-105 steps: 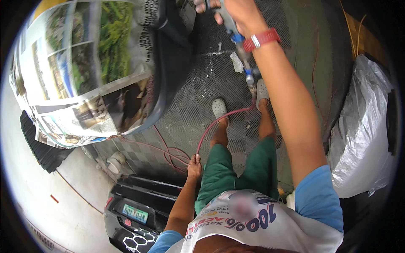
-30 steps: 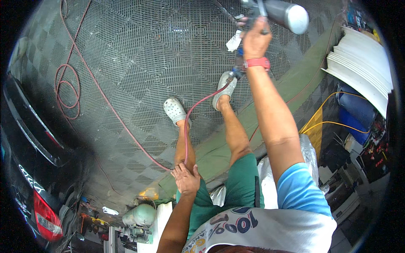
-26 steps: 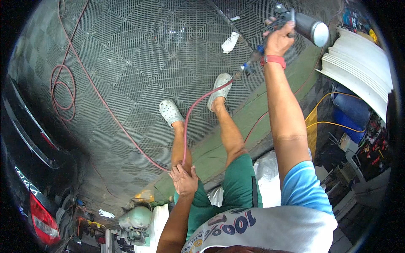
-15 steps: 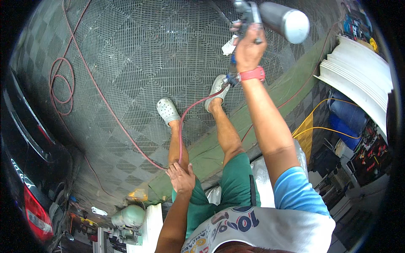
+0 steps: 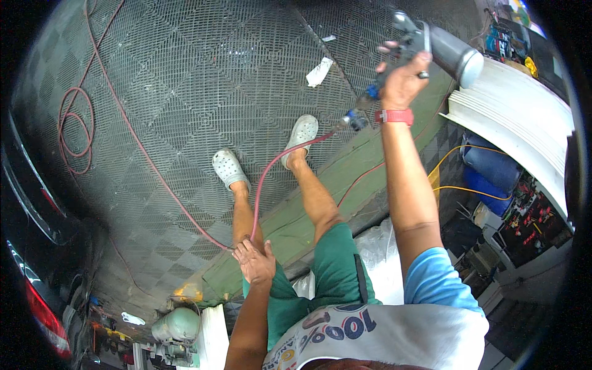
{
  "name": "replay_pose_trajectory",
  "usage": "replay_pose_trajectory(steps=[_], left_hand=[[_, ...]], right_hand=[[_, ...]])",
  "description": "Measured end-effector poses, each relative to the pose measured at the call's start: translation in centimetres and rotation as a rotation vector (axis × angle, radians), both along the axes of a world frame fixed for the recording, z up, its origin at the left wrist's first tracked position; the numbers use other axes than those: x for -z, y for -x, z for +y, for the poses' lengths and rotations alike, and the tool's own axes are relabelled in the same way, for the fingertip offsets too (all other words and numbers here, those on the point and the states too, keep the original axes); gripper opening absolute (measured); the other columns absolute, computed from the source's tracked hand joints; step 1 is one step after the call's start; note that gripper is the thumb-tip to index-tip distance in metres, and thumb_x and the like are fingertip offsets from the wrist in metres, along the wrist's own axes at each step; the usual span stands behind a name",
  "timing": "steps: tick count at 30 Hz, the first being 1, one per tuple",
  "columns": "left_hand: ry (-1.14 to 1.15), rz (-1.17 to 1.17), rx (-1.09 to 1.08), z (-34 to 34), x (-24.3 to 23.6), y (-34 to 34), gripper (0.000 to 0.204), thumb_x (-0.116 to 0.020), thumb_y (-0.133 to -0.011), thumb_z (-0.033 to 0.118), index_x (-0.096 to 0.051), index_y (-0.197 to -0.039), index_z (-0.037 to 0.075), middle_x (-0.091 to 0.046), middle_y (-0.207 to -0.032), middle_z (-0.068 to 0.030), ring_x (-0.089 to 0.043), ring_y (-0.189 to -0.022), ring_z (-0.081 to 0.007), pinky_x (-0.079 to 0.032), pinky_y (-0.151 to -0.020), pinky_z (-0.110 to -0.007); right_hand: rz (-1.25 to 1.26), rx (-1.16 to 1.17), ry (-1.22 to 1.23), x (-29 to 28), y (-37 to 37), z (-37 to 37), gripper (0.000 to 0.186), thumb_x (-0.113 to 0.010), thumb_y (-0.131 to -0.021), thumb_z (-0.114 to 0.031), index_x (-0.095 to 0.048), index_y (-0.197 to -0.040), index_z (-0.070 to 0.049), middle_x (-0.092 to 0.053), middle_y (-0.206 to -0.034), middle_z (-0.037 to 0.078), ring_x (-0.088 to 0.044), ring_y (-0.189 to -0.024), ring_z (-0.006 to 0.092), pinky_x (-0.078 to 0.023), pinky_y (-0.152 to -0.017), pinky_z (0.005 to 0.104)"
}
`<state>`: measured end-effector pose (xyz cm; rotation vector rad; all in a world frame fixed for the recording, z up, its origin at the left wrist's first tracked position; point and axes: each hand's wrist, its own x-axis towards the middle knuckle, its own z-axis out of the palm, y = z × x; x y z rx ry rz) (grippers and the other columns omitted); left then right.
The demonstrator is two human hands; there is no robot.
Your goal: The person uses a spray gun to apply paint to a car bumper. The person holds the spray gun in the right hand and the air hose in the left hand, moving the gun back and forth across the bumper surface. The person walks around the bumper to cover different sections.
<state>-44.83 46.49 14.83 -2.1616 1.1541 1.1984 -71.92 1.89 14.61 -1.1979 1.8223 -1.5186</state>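
Note:
My right hand [image 5: 404, 80] is closed around the grip of a spray gun [image 5: 407, 46], out at the upper right. A grey cup [image 5: 453, 55] with a pale end is attached to the gun. Blue fittings [image 5: 364, 102] join the gun's lower end to a red air hose [image 5: 271, 168]. That hose curves down to my left hand [image 5: 254, 262], which is at my left knee with its fingers curled over the bent hose. The thumb stands apart; part of the hose is hidden under the fingers.
A dark car [image 5: 43, 234] stands at the left, near coiled red hose [image 5: 77, 129] on the grid floor. A white curved panel [image 5: 518, 111] and blue drums [image 5: 490, 169] are at the right. A green tank [image 5: 176, 325] sits lower left. Paper [image 5: 319, 72] lies ahead of my shoes.
My right hand has moved right and slightly down with the spray gun, and the hose has followed. My left hand stays at the knee. The whole view has shifted a little.

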Motion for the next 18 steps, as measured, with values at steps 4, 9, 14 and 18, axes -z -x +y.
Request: replay_pose_trajectory(steps=[4, 9, 14, 18], left_hand=[[0.037, 0.063, 0.006, -1.3, -0.4, 0.0, 0.067, -0.067, -0.094, 0.046, -0.045, -0.135, -0.004, -0.053, -0.126, -0.0258, -0.048, -0.128, -0.0440, -0.031, -0.120, -0.055], [0.011, 0.064, -0.010, -1.8, -0.6, 0.0, 0.066, -0.065, -0.095, 0.049, -0.048, -0.127, -0.005, -0.052, -0.127, -0.0257, -0.048, -0.130, -0.0425, -0.027, -0.123, -0.056], [0.035, 0.012, 0.012, -0.5, 0.1, -0.2, 0.068, -0.062, -0.096, 0.050, -0.045, -0.134, -0.004, -0.052, -0.123, -0.0246, -0.049, -0.125, -0.0431, -0.034, -0.116, -0.053], [0.023, -0.014, 0.010, 0.0, 0.0, -0.5, 0.071, -0.058, -0.097, 0.054, -0.045, -0.133, -0.005, -0.052, -0.124, -0.0248, -0.048, -0.125, -0.0429, -0.035, -0.116, -0.053]], right_hand=[[0.092, 0.239, 0.010, -2.6, 6.5, -2.4, 0.068, -0.032, -0.110, -0.056, -0.061, -0.116, 0.005, -0.072, -0.091, 0.019, -0.074, -0.075, 0.0248, -0.054, -0.044, 0.0309], [0.121, 0.306, 0.031, -4.0, 5.7, -3.4, 0.071, -0.032, -0.109, -0.058, -0.060, -0.119, 0.006, -0.071, -0.091, 0.019, -0.073, -0.074, 0.0250, -0.055, -0.044, 0.0299], [0.114, 0.029, 0.060, -2.4, -2.8, 0.0, 0.051, -0.041, -0.112, -0.044, -0.058, -0.126, 0.001, -0.070, -0.095, 0.012, -0.071, -0.075, 0.0182, -0.052, -0.046, 0.0260], [0.083, -0.156, 0.025, -0.1, -12.4, 2.9, 0.050, -0.051, -0.109, -0.029, -0.048, -0.152, -0.004, -0.072, -0.109, 0.013, -0.071, -0.084, 0.0188, -0.057, -0.066, 0.0289]])
